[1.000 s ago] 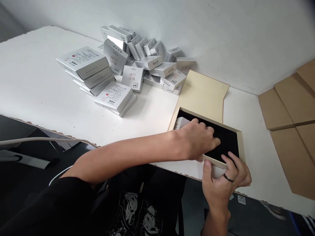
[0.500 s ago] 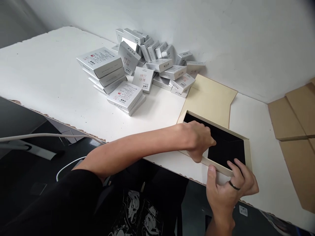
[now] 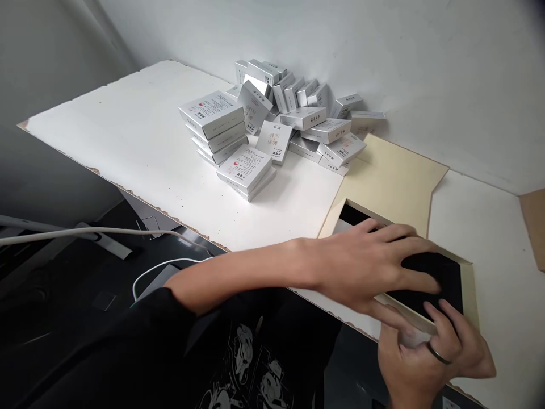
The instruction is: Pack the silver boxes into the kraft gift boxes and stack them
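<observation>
A cream open-top box (image 3: 470, 298) with a black inside (image 3: 452, 278) lies near the table's front edge at the right. Its cream lid flap (image 3: 398, 179) is folded back flat toward the wall. My left hand (image 3: 366, 264) reaches across the box with fingers spread over the opening, the fingertips near the black inside. At the near right corner, my right hand (image 3: 438, 352), wearing a dark ring, grips the near wall, fingers over the inside and thumb partly hidden. A pale grey-white surface (image 3: 342, 226) shows in the box's left part, mostly covered by my left hand.
Several silver-white printed cartons lie in a loose pile (image 3: 302, 119) against the wall. A stack of cartons (image 3: 213, 122) and a shorter stack (image 3: 244, 170) stand left of it. Brown cardboard (image 3: 534, 218) is at the right edge. A white cable (image 3: 106, 230) hangs by the table's rough front edge.
My left hand has gone from a curled fist at the box's left part to spread fingers farther right. My right hand stays at the near right corner. The view has shifted left.
</observation>
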The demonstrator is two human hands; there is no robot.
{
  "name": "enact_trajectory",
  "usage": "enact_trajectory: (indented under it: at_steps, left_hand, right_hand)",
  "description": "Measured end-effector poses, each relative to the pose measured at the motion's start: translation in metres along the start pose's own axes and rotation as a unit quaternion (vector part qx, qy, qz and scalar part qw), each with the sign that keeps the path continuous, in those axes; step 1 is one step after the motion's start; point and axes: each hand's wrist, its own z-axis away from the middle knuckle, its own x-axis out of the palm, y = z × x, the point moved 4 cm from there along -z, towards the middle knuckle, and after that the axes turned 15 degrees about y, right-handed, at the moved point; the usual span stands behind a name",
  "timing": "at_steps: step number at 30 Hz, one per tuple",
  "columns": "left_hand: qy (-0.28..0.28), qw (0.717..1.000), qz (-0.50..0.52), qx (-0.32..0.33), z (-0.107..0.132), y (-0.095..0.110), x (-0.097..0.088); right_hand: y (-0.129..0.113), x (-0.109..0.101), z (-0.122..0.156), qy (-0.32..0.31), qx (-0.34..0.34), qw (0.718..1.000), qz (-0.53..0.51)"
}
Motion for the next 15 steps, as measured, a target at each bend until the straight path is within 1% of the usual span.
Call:
enact_trajectory:
  at_steps: [1, 2, 3, 4, 5, 6, 7, 8, 9, 10, 11, 12, 13, 14, 15]
  left_hand:
    - [0.088, 0.996, -0.003, -0.031, 0.013, -0.004, -0.014]
    - [0.176, 0.98, -0.025, -0.091, 0.03, -0.012, -0.027]
    - [0.257, 0.946, -0.066, -0.184, 0.05, -0.025, -0.039]
    - [0.322, 0.892, -0.122, -0.291, 0.074, -0.041, -0.049]
    - [0.359, 0.83, -0.173, -0.389, 0.098, -0.056, -0.056]
    - [0.367, 0.775, -0.211, -0.47, 0.12, -0.07, -0.06]
    - [0.354, 0.735, -0.23, -0.53, 0.138, -0.082, -0.062]
    - [0.336, 0.709, -0.231, -0.575, 0.152, -0.092, -0.062]
    - [0.325, 0.695, -0.218, -0.603, 0.162, -0.099, -0.062]
    - [0.331, 0.688, -0.202, -0.614, 0.167, -0.102, -0.063]
    - [0.355, 0.684, -0.189, -0.608, 0.168, -0.102, -0.066]
    - [0.385, 0.688, -0.183, -0.587, 0.165, -0.099, -0.07]
    - [0.42, 0.697, -0.184, -0.551, 0.158, -0.094, -0.075]
    - [0.449, 0.713, -0.184, -0.506, 0.148, -0.088, -0.08]
    - [0.468, 0.741, -0.166, -0.452, 0.135, -0.082, -0.084]
  right_hand:
    - [0.0, 0.0, 0.0, 0.002, -0.001, 1.0, 0.0]
    - [0.0, 0.001, 0.0, 0.007, 0.001, 1.0, 0.0]
    - [-0.001, 0.001, 0.001, 0.012, 0.002, 1.0, 0.0]
    - [-0.001, 0.002, 0.001, 0.016, 0.005, 1.0, 0.0]
    - [-0.002, 0.003, 0.001, 0.019, 0.009, 1.0, 0.001]
    - [-0.002, 0.003, 0.001, 0.022, 0.011, 1.0, 0.001]
    - [-0.003, 0.004, 0.001, 0.024, 0.013, 1.0, 0.002]
    - [-0.004, 0.004, 0.001, 0.027, 0.016, 1.0, 0.001]
    - [-0.004, 0.004, 0.001, 0.029, 0.019, 0.999, 0.001]
    - [-0.004, 0.004, 0.001, 0.031, 0.022, 0.999, 0.001]
    - [-0.004, 0.004, 0.001, 0.031, 0.024, 0.999, 0.002]
    - [-0.005, 0.004, 0.001, 0.031, 0.024, 0.999, 0.003]
    - [-0.005, 0.004, 0.001, 0.031, 0.023, 0.999, 0.004]
    - [-0.006, 0.003, 0.0, 0.03, 0.022, 0.999, 0.005]
    - [-0.006, 0.003, 0.0, 0.028, 0.02, 0.999, 0.006]
